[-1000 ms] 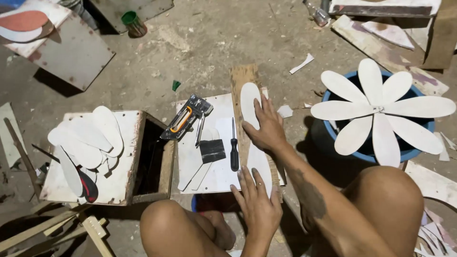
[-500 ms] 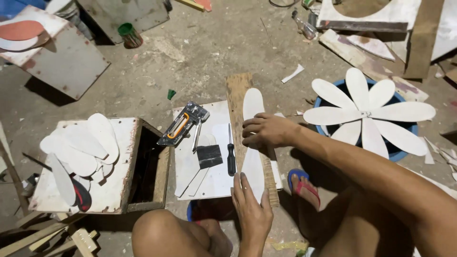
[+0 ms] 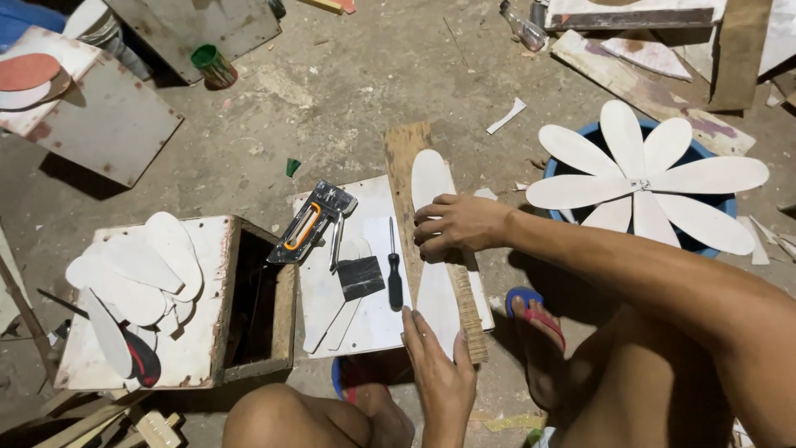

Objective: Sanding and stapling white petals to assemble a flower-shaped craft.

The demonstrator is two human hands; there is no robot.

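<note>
A long white petal-shaped cutout point(image 3: 432, 241) lies along a narrow wooden plank point(image 3: 408, 158) on the ground. My right hand point(image 3: 456, 226) lies flat across the cutout's middle, fingers pointing left, pressing it down. My left hand point(image 3: 438, 358) rests with fingers together on the cutout's near end. Just left of the plank, on a white board point(image 3: 369, 328), lie a black-handled screwdriver point(image 3: 395, 270), a staple gun point(image 3: 311, 222) with an orange grip, and a black pad point(image 3: 360, 276) over more white cutouts.
A white-topped wooden box point(image 3: 199, 348) at left carries several petal cutouts and a red-and-black tool point(image 3: 137, 357). A blue tub point(image 3: 705, 241) at right holds a white flower of petals point(image 3: 643, 184). My knees and a red-strapped sandal point(image 3: 539, 319) are near. Scrap boards and a green can point(image 3: 212, 65) lie farther off.
The view shifted and my right forearm swung lower across the frame. My right hand slid slightly toward me along the cutout. The left hand stays on the near end.
</note>
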